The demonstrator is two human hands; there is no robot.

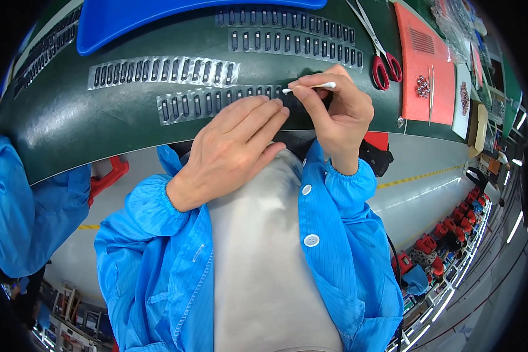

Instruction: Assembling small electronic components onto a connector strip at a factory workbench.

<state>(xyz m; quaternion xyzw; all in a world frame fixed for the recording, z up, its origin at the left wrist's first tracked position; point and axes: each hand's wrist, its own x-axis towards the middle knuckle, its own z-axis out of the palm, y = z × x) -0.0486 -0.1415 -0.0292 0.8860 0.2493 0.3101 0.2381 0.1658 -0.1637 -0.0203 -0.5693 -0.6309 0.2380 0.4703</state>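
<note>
Between the thumb and fingers of my right hand (340,108) is a cotton swab (314,87), held nearly level with one white tip pointing left. That tip is at the right end of the nearest clear strip (176,117), which carries a row of small dark oblong parts. My left hand (234,141) lies flat over the near edge of this strip, fingers stretched out and side by side, hiding some of it. Just beyond lies another such strip (164,70), shifted to the left. Two more strips, a nearer one (296,44) and a farther one (284,19), lie further back.
A blue tray (158,16) stands at the back left. Red-handled scissors (381,64) lie right of the strips, beside a pink foam sheet (419,105) with tweezers (432,94) and small metallic pieces (422,86). Another person's blue sleeve (17,205) is at the far left.
</note>
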